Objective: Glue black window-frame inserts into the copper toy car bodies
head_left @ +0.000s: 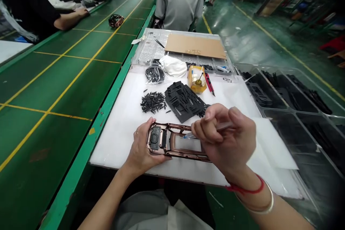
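My left hand (141,147) is wrapped round the left end of a long copper-coloured frame (172,153) with black inserts, which lies on the white work surface (118,143). Over the frame's right part is my right hand (229,140), its fingers closed on a thin clear pen-like tool with a blue tip (188,136). That tip points down-left over the opening in the frame; whether it touches cannot be made out. Beyond the frame lie a pile of small black pointed parts (153,102) and a stack of black cut-out sheets (184,102).
Behind them are a bag of black parts (154,75), a white cloth (174,66), a yellow container (197,79), a red-handled tool (209,84) and cardboard (195,46). Divided trays (293,109) stand right. A green conveyor (81,68) runs left, with a co-worker's arm (71,18) beside it.
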Tool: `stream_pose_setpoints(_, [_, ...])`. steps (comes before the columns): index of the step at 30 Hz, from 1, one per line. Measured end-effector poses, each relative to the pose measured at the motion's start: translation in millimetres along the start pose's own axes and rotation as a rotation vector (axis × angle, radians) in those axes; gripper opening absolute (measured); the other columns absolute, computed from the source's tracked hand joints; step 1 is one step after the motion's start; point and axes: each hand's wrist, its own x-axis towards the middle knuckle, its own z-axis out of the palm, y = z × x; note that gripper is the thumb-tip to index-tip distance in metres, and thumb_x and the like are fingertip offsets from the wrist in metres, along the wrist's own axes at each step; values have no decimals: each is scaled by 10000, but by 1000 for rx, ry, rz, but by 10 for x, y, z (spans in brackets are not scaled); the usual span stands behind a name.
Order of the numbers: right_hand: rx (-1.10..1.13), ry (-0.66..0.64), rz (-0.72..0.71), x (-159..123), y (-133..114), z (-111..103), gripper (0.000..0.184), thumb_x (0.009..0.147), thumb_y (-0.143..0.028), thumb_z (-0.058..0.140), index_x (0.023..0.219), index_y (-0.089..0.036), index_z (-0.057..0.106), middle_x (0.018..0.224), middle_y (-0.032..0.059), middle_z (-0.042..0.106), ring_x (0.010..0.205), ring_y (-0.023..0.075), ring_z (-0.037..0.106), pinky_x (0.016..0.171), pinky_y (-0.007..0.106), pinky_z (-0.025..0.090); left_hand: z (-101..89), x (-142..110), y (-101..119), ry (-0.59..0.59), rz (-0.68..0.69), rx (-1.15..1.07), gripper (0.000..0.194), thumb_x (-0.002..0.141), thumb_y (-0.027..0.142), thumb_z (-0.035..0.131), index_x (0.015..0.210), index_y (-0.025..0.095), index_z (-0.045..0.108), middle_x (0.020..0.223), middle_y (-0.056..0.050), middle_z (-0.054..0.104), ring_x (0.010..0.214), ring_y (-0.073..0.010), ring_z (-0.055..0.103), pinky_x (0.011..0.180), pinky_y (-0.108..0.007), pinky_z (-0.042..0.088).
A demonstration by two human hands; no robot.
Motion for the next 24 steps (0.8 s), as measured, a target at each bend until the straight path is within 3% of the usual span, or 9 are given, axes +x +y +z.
stream_pose_setpoints(9, [-93,7,99,162,248,-59,261,907,-325,363,917,-192,587,475,-81,208,381,79,133,434,216,214,12,30,-11,2,-22,-36,1129,626,524,806,1485,223,139,1388,-153,436,1278,-292,449,1077,-435,392])
stream_pose_setpoints(24, [-182,11,89,150,347,-33,252,921,-280,346,904,-202,584,491,-76,203,398,82,138,436,230,233,42,37,-39,55,73,-21,1138,644,571,779,1489,171,129,1375,-156,457,1275,-270,431,1090,-401,362])
